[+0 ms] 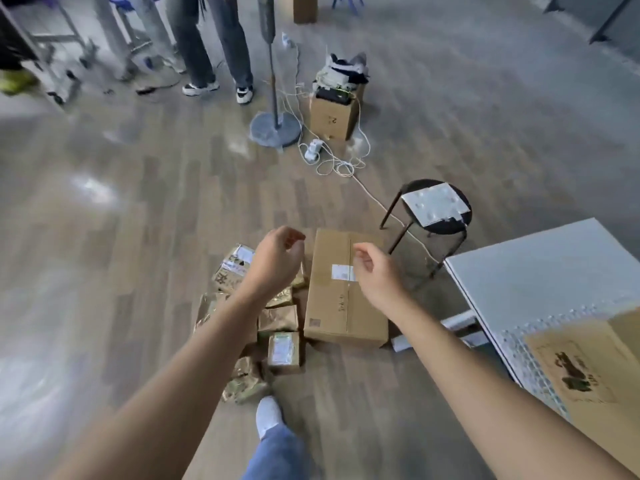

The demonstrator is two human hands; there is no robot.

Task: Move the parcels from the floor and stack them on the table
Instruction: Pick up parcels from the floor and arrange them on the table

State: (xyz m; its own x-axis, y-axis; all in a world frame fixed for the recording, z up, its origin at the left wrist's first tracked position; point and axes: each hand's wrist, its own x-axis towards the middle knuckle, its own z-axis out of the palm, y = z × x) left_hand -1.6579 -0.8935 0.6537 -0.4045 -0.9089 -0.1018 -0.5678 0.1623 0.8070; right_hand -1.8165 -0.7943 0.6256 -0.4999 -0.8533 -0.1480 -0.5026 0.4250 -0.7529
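**Parcels on Floor, Both Hands Unloaded**

One large cardboard box point(332, 306) lay flat on the floor. It bore a white label and handwriting too blurred to read. A heap of small parcels point(282, 351), too jumbled to count, lay against its long side. One printed carton point(588, 368) sat on the white table point(540, 271). The left hand point(277, 258) and right hand point(375, 275) hovered above the pile, fingers loosely curled, holding nothing. Farther off, an open box point(330, 121) marked "2" held stacked items.

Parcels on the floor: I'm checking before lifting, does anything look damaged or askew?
The small parcels lie in a jumbled heap left of the large carton, several wrappers crumpled; the carton itself looks intact.
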